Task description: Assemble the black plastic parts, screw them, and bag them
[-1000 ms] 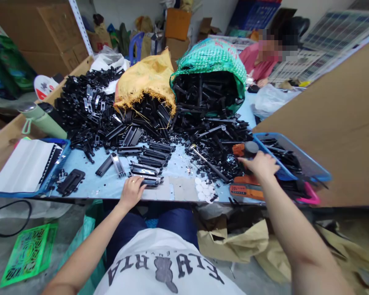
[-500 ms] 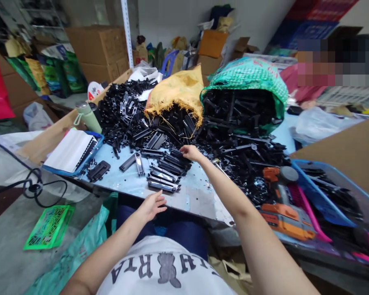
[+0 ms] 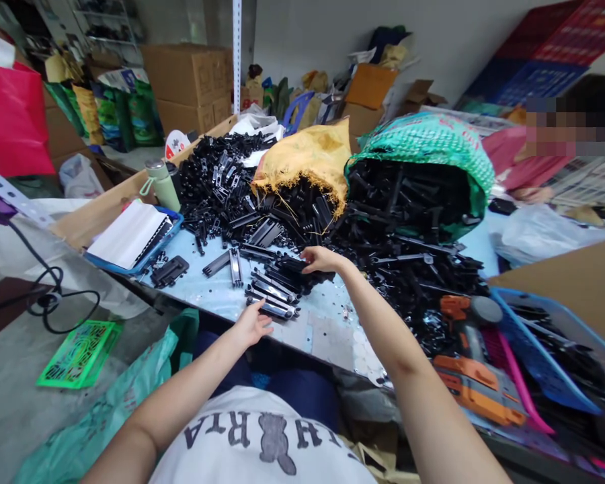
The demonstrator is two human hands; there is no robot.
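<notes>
Long, glossy black strip-like parts (image 3: pixel 272 289) lie side by side in a row near the table's front edge. At the near end of that row is my left hand (image 3: pixel 253 325), palm partly up and fingers apart, its fingertips by the closest strip. My right hand (image 3: pixel 321 260) is at the row's far end, fingers curled around the end of a long black part (image 3: pixel 290 263); the fingertips are partly hidden among dark pieces. A few more strips (image 3: pixel 236 267) lie to the left. Behind, an orange sack (image 3: pixel 307 151) and a green sack (image 3: pixel 423 141) spill similar black parts.
An orange-and-grey power tool (image 3: pixel 476 383) lies at the right, beside a blue basket (image 3: pixel 544 356) of black parts. On the left are a blue tray (image 3: pixel 101 263) with papers and a green bottle (image 3: pixel 165 188). Another person's sleeve (image 3: pixel 509 154) shows at far right.
The whole view has shifted right and slightly down. My left hand has moved up to the nearest strip of the row. My right hand stays at the row's far end.
</notes>
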